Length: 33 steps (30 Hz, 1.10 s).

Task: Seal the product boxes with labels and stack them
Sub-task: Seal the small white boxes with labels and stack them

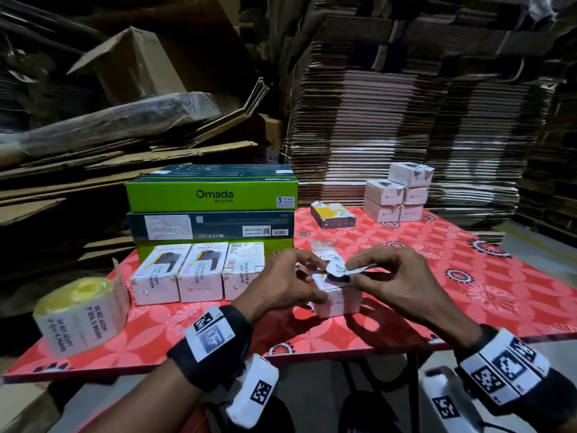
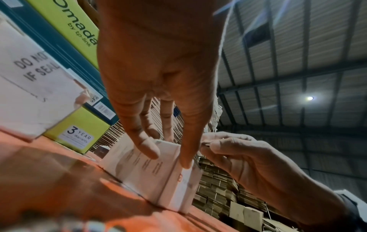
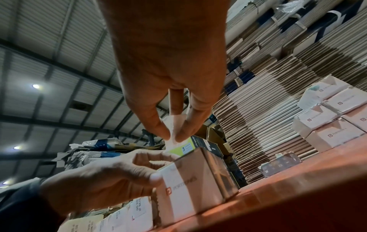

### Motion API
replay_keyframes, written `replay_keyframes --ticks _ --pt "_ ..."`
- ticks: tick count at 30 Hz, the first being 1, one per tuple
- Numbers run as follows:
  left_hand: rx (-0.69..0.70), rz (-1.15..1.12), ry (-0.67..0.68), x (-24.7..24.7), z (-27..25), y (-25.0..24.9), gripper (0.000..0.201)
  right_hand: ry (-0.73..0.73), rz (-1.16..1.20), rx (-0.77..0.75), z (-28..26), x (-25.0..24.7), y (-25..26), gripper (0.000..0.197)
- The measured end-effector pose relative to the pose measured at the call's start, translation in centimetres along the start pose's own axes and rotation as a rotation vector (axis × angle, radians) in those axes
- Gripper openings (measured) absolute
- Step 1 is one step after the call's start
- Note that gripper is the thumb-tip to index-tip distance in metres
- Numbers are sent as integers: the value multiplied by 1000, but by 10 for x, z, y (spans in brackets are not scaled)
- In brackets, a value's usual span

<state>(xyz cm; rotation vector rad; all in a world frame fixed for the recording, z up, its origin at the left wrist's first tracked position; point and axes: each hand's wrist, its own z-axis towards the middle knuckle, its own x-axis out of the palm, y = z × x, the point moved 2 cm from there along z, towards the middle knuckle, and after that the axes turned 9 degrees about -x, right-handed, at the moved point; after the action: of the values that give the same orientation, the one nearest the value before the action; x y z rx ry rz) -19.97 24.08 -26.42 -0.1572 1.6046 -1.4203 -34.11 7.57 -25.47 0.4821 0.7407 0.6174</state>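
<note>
From the head view, a white product box (image 1: 335, 300) sits on the red tabletop (image 1: 437, 295); the left hand (image 1: 282, 284) steadies it with thumb and fingertips while pinching one end of the label (image 1: 338, 269), and the right hand (image 1: 395, 276) pinches the other end. In the left wrist view, the left fingers (image 2: 148, 147) rest on the box top. In the right wrist view, the right thumb and forefinger pinch the label above the box.

Bench (image 1: 468, 295) right edge and near-right corner open. Left half blocked: three sealed boxes (image 1: 199, 276), Omada cartons (image 1: 212, 195) behind, label roll (image 1: 81, 310) near-left corner. Far-right corner: stacked boxes (image 1: 398, 195).
</note>
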Motion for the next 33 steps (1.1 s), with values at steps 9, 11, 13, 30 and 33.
replay_keyframes --ticks 9,11,13,30,33 --pt "118 213 -82 9 -3 -7 69 -26 -222 -38 -11 4 -6 22" --pt "126 221 -72 10 -3 -8 78 -27 -202 -21 -11 6 -6 17" --pt "150 210 -53 9 -4 -9 76 -25 -197 -13 -11 9 -5 15" --pt "148 329 82 9 0 -8 44 1 -229 -54 -10 10 -5 11" --pt "132 348 111 8 1 -8 43 22 -277 -59 -11 6 -4 11"
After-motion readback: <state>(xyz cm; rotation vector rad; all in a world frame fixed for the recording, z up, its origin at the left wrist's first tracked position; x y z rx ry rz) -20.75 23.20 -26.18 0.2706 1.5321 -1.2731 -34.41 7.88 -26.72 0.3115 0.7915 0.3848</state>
